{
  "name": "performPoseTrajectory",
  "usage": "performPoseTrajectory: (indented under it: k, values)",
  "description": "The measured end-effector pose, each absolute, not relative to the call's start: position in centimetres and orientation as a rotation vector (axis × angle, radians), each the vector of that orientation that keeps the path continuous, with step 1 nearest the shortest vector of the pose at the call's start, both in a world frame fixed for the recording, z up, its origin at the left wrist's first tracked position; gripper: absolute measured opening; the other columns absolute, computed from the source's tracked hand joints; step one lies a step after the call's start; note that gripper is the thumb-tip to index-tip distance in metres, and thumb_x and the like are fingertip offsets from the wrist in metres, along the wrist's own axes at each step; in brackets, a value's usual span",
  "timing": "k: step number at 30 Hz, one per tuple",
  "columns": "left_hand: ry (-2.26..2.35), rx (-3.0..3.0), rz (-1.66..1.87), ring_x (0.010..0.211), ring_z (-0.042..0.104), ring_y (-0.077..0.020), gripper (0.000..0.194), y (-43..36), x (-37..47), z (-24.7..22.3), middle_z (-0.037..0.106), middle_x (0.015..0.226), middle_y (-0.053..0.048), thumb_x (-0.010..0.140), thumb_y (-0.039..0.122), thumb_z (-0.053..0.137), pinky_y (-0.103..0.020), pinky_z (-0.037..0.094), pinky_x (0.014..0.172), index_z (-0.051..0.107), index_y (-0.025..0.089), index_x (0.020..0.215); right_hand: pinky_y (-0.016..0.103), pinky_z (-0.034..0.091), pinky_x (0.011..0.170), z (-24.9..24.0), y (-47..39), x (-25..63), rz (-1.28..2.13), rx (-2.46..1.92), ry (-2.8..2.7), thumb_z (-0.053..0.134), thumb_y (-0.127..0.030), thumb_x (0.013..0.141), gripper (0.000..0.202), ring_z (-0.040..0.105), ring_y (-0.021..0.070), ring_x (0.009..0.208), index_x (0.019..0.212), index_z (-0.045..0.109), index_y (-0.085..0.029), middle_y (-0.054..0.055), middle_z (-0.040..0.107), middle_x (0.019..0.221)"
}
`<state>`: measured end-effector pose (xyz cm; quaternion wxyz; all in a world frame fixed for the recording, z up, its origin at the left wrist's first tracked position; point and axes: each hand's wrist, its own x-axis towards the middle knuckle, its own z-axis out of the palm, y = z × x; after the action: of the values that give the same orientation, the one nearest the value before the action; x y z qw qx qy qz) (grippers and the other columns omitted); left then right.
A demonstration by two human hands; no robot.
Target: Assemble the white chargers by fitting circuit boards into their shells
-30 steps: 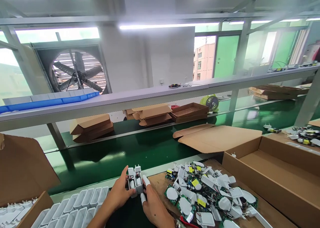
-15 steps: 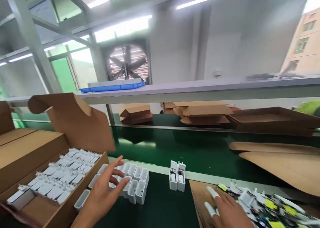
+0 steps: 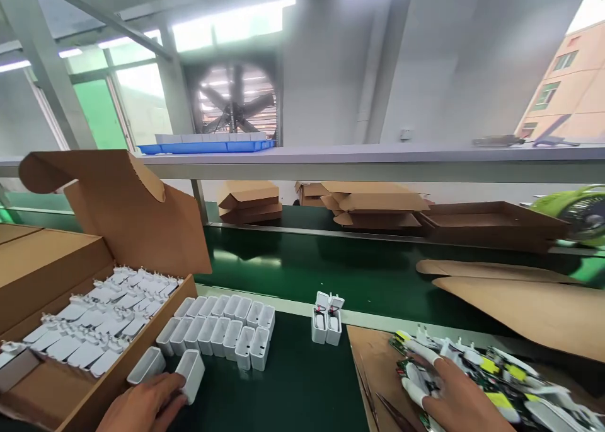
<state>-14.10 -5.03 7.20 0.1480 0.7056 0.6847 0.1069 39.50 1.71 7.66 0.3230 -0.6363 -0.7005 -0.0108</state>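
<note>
My left hand (image 3: 144, 403), at the lower left, has its fingers closed on the near end of a white open-topped plastic case (image 3: 193, 376). That case stands slightly tilted in front of two rows of similar cases (image 3: 220, 334); another loose case (image 3: 147, 365) lies beside the hand. At the right, my right hand (image 3: 456, 388) wears white finger cots on two fingers. They close around a small circuit board with a white part (image 3: 416, 376) at the edge of a pile of boards and wires (image 3: 501, 375). Two cases with lids raised (image 3: 326, 325) stand between the hands.
An open carton (image 3: 182, 290) full of white parts stands at the left. Tweezers (image 3: 394, 413) lie on a cardboard sheet (image 3: 362, 350). Behind are a green belt (image 3: 293, 262), flattened cardboard (image 3: 515, 306), empty boxes (image 3: 378, 202), a shelf (image 3: 359, 161) and a green fan (image 3: 567, 208).
My left hand has come down and back from above the rows and gripped a case. My right hand has moved right onto the pile's edge. The view has shifted slightly.
</note>
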Motion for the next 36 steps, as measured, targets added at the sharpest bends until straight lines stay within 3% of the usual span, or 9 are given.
performPoseTrajectory:
  k: [3,6,11,14,20,23,26,30,36]
  values:
    - [1.645,2.221,0.458,0.073,0.073,-0.0255,0.027,-4.7,-9.8,8.3,0.074,0.093,-0.004,0.096,0.046,0.053,-0.031,0.052,0.061,0.077,0.035,0.097,0.038,0.062,0.083,10.6,-0.4,38.5,0.278,-1.686,-1.787,0.06,-0.037,0.082,0.033,0.076,0.0299,0.093,0.108,0.076,-0.025,0.011,0.08,0.097]
    - [1.391,2.418,0.618,0.09,0.074,-0.0272,0.019,-3.6,-5.1,8.0,0.072,0.108,-0.009,0.094,0.037,0.058,-0.032,0.057,0.072,0.073,0.029,0.087,0.038,0.06,0.093,11.9,-2.2,35.1,0.47,-1.594,-1.817,0.061,-0.04,0.085,0.047,0.074,0.0284,0.103,0.128,0.07,-0.022,0.01,0.079,0.109]
    - [1.037,2.458,0.653,0.132,0.061,-0.0374,0.006,-1.3,-0.3,6.4,0.055,0.154,-0.014,0.088,0.024,0.062,-0.039,0.059,0.097,0.068,0.023,0.089,0.04,0.06,0.089,9.6,-3.0,26.8,0.475,-1.545,-2.148,0.066,-0.032,0.088,0.041,0.073,0.0281,0.095,0.127,0.07,-0.019,0.011,0.076,0.107]
    - [1.029,2.368,0.693,0.127,0.065,-0.0352,0.008,-1.3,0.1,5.7,0.054,0.154,-0.015,0.089,0.022,0.06,-0.037,0.06,0.096,0.066,0.023,0.093,0.052,0.058,0.091,8.2,-2.2,25.2,0.322,-1.589,-2.332,0.075,-0.033,0.085,0.033,0.069,0.0375,0.1,0.111,0.076,-0.013,0.019,0.073,0.11]
    - [1.112,2.181,0.81,0.103,0.074,-0.0282,0.005,-2.5,-0.6,4.2,0.051,0.154,-0.015,0.094,0.026,0.057,-0.035,0.061,0.089,0.062,0.024,0.093,0.048,0.039,0.121,7.8,-1.5,27.2,0.731,-1.327,-2.375,0.08,-0.021,0.078,0.081,0.047,0.0348,0.145,0.153,0.05,-0.018,0.016,0.051,0.157]
    - [1.096,2.166,0.791,0.114,0.072,-0.0305,0.005,-2.3,-0.5,4.2,0.052,0.153,-0.015,0.093,0.024,0.059,-0.035,0.059,0.096,0.063,0.024,0.093,0.046,0.043,0.115,7.7,-1.1,26.3,0.719,-1.207,-2.409,0.066,-0.01,0.079,0.069,0.056,0.0302,0.135,0.147,0.058,-0.023,0.012,0.06,0.149]
    - [1.108,2.156,0.766,0.123,0.068,-0.032,0.008,-2.0,-0.6,4.2,0.052,0.154,-0.014,0.093,0.024,0.059,-0.033,0.06,0.097,0.065,0.024,0.099,0.043,0.052,0.102,7.6,-0.4,25.0,0.718,-1.273,-2.333,0.061,-0.018,0.087,0.049,0.067,0.0272,0.108,0.135,0.068,-0.024,0.009,0.075,0.121]
    - [1.132,2.108,0.757,0.14,0.057,-0.0338,0.04,-1.9,-0.9,3.6,0.049,0.159,-0.012,0.095,0.026,0.061,-0.035,0.056,0.107,0.06,0.029,0.135,0.032,0.057,0.077,7.0,0.7,25.0,0.884,-1.468,-2.118,0.052,-0.032,0.099,0.037,0.068,0.0217,0.08,0.131,0.07,-0.024,0.004,0.077,0.095]
    - [1.137,2.095,0.745,0.149,0.045,-0.0358,0.06,-1.9,-0.7,2.3,0.043,0.165,-0.012,0.1,0.031,0.059,-0.044,0.044,0.12,0.042,0.03,0.158,0.043,0.053,0.102,5.7,0.4,26.3,0.643,-1.519,-2.167,0.067,-0.027,0.085,0.061,0.061,0.0328,0.117,0.144,0.059,-0.018,0.014,0.069,0.125]
